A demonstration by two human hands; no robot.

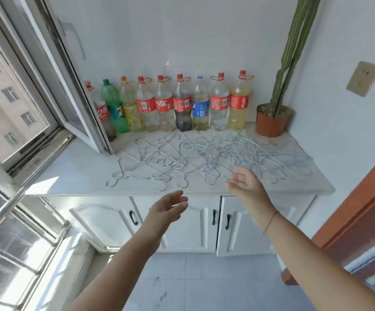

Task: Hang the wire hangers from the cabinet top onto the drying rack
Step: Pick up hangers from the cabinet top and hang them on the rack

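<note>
Several silver wire hangers [204, 157] lie tangled across the white cabinet top [70, 176], their hooks pointing toward the front edge. My right hand [246, 184] hovers over the front edge of the pile with fingers spread, holding nothing. My left hand [167, 208] is lower, in front of the cabinet doors and below the countertop edge, fingers apart and empty. No drying rack is in view.
A row of plastic drink bottles [182, 104] stands along the back wall. A potted cactus [274, 118] sits at the back right. An open window sash [76, 90] juts over the left of the countertop. A brown door frame [361, 209] is on the right.
</note>
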